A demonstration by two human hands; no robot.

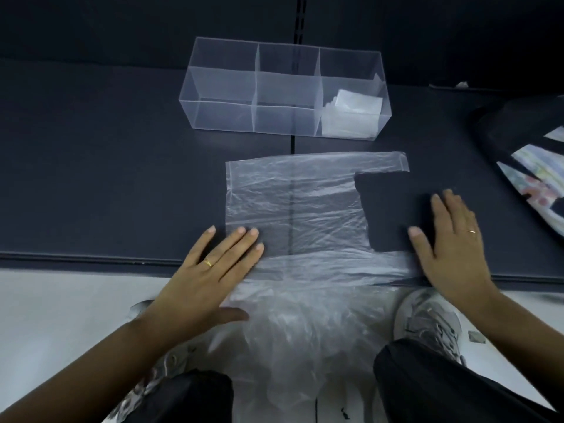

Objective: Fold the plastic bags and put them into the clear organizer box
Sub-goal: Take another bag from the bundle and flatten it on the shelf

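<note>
A plastic bag point(293, 209) lies flat on the dark worktop point(91, 178), handles pointing right. The left hand point(210, 270) at its near-left corner and the right hand point(451, 239) on the near handle press it down, fingers straight, gripping nothing. The clear organizer box point(225, 87) stands just beyond. This looks like smoothing; a lengthwise fold likely follows.

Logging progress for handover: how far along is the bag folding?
Done: folded bags lie in the organizer box, right compartment. In hand: left hand and right hand press one bag flat on the mat, unfolded. Left: folding it, plus the crumpled pile below.
</note>
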